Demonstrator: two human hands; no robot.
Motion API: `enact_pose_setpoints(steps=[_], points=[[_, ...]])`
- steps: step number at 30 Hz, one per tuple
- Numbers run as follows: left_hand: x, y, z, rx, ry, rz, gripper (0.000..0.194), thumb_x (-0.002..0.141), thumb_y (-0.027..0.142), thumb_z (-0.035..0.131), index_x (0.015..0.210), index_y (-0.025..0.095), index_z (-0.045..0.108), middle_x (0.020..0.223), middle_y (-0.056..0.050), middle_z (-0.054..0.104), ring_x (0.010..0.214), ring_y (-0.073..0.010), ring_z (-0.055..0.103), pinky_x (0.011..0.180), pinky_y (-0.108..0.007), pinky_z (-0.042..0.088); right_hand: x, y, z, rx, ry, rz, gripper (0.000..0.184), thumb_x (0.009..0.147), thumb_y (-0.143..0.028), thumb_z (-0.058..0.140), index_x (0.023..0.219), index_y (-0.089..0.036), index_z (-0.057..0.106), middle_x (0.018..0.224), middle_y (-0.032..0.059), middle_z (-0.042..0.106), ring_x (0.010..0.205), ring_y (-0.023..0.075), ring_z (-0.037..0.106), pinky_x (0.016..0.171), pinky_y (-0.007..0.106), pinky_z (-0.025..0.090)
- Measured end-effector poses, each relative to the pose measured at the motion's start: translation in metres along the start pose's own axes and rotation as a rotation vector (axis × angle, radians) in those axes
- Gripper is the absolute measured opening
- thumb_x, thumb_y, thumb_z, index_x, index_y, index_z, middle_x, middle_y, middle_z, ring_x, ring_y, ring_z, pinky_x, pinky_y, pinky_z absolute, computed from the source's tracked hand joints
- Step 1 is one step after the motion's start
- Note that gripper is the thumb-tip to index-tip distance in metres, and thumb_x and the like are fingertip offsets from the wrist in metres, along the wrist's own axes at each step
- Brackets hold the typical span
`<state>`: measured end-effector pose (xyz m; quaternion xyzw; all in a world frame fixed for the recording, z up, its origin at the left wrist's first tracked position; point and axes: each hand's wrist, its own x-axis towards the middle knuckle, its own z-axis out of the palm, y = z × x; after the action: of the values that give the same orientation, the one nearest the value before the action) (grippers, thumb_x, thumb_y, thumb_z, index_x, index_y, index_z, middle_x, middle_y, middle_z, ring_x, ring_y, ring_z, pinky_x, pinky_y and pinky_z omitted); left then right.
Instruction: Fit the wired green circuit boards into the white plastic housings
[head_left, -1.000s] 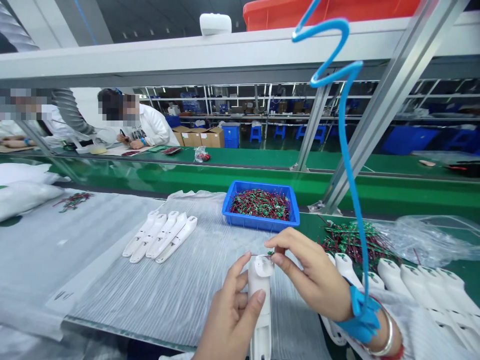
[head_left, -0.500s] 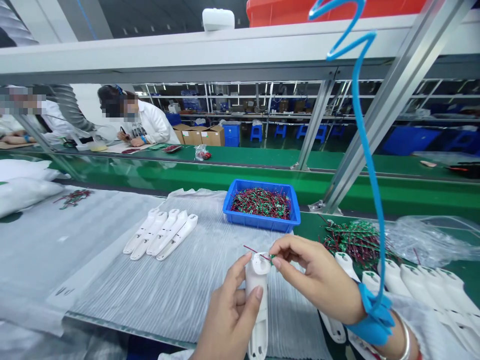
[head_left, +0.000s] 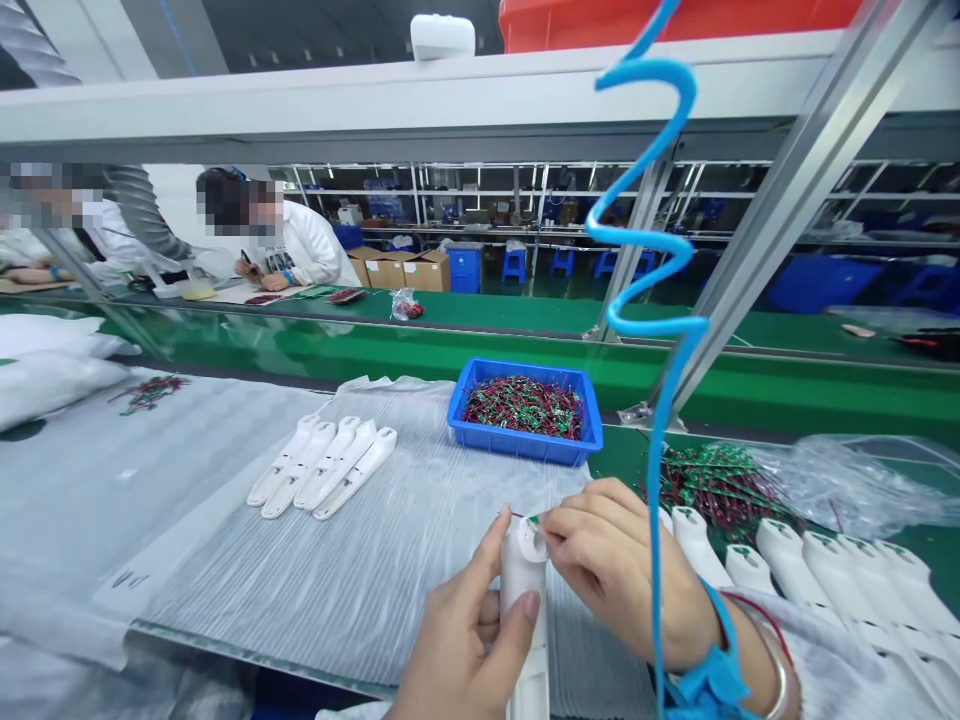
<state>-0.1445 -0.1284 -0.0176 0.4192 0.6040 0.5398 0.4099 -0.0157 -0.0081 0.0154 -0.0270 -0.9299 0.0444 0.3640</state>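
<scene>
A white plastic housing (head_left: 526, 580) stands tilted toward me, its notched end up, with my left hand (head_left: 469, 635) wrapped round its body. At that upper end my right hand (head_left: 619, 560) pinches a small green circuit board (head_left: 533, 522) with a dark red wire against the rim. The wire runs left toward my left index fingertip. Part of the board is hidden by my right fingers. A blue wrist strap (head_left: 712, 680) with a coiled blue cord (head_left: 645, 240) is on my right wrist.
A blue bin (head_left: 525, 450) holds many wired boards. White housings (head_left: 322, 465) lie left, and more housings (head_left: 847, 580) lie right, beside a wire-and-board pile (head_left: 720, 485) and clear plastic bag (head_left: 862, 480). Across the green conveyor (head_left: 510, 335) a person in white (head_left: 311, 240) works. Metal posts rise nearby.
My right hand has turned and moved in over the housing's top, bringing the board onto its rim. The housing has shifted slightly right. The coiled cord has swung left.
</scene>
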Motion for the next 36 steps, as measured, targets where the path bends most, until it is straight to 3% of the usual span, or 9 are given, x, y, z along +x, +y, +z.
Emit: enact_pose_setpoints(steps=[2,6,12,17,20,25,29,33,36], points=[[0.001,-0.003,-0.001,0.047,-0.017,0.005,0.063,0.081,0.046,0.049,0.136,0.018,0.036,0.051,0.007,0.029,0.044,-0.0089,0.024,0.043,-0.023,0.019,-0.001,0.0,0.0,-0.029,0.006,-0.043,0.019,0.078,-0.002,0.05,0.086,-0.019,0.045,0.088,0.0041,0.065,0.077,0.0171,0.057,0.07,0.036,0.042],[0.001,-0.001,0.0,0.038,-0.025,-0.014,0.065,0.082,0.047,0.047,0.137,0.016,0.034,0.053,0.006,0.034,0.044,-0.0086,0.026,0.041,-0.022,0.02,0.001,-0.004,-0.003,-0.079,0.006,-0.079,0.02,0.078,-0.003,0.05,0.09,-0.017,0.045,0.088,0.0072,0.067,0.076,0.0181,0.058,0.069,0.039,0.043],[0.001,0.005,0.002,0.057,0.048,0.044,0.056,0.08,0.041,0.053,0.131,0.018,0.046,0.068,-0.004,0.059,0.048,-0.0116,0.044,0.045,-0.023,0.036,0.011,-0.016,-0.018,-0.156,0.023,-0.138,0.015,0.081,-0.007,0.044,0.09,-0.017,0.05,0.081,0.0093,0.07,0.067,0.0193,0.061,0.063,0.038,0.044],[0.001,0.001,0.0,0.131,0.09,0.077,0.053,0.081,0.04,0.053,0.129,0.018,0.048,0.075,-0.006,0.069,0.055,-0.0153,0.056,0.05,-0.024,0.045,0.015,-0.016,-0.018,-0.156,0.016,-0.124,0.014,0.083,-0.009,0.041,0.088,-0.017,0.051,0.08,0.009,0.069,0.064,0.018,0.059,0.059,0.036,0.044],[0.001,-0.004,-0.003,0.246,0.077,0.182,0.047,0.082,0.034,0.052,0.127,0.019,0.05,0.097,-0.008,0.071,0.069,-0.018,0.063,0.062,-0.026,0.051,0.01,-0.014,-0.012,-0.123,0.03,-0.098,0.014,0.082,-0.007,0.044,0.09,-0.017,0.05,0.081,0.0083,0.068,0.065,0.0168,0.057,0.06,0.035,0.043],[0.001,-0.014,-0.006,0.353,0.086,0.391,0.043,0.085,0.025,0.047,0.128,0.025,0.045,0.117,-0.005,0.065,0.091,-0.019,0.064,0.072,-0.026,0.053,0.005,-0.011,-0.008,0.141,0.046,0.225,0.016,0.082,-0.006,0.049,0.091,-0.02,0.049,0.08,0.0025,0.061,0.073,0.014,0.056,0.066,0.03,0.046],[0.003,-0.012,-0.01,0.444,-0.003,0.525,0.045,0.086,0.019,0.047,0.129,0.031,0.04,0.122,-0.003,0.062,0.104,-0.0179,0.061,0.075,-0.023,0.053,0.01,-0.004,-0.01,0.619,0.038,0.57,0.023,0.075,-0.017,0.065,0.087,-0.021,0.046,0.082,0.001,0.059,0.075,0.0131,0.059,0.067,0.028,0.051],[0.006,-0.005,-0.015,0.494,-0.113,0.464,0.041,0.088,0.02,0.043,0.128,0.028,0.041,0.124,-0.005,0.06,0.105,-0.0172,0.059,0.075,-0.022,0.053,0.013,0.008,-0.004,1.109,0.023,0.899,0.049,0.055,-0.016,0.081,0.078,-0.021,0.037,0.067,-0.0046,0.06,0.056,0.0083,0.057,0.053,0.02,0.048],[0.009,-0.005,-0.017,0.498,-0.142,0.374,0.04,0.089,0.024,0.042,0.129,0.026,0.041,0.123,-0.007,0.06,0.1,-0.0166,0.061,0.076,-0.022,0.052,0.01,0.015,0.004,1.222,0.056,0.973,0.057,0.05,-0.014,0.083,0.074,-0.021,0.032,0.063,-0.0059,0.06,0.051,0.0067,0.055,0.049,0.018,0.045]])
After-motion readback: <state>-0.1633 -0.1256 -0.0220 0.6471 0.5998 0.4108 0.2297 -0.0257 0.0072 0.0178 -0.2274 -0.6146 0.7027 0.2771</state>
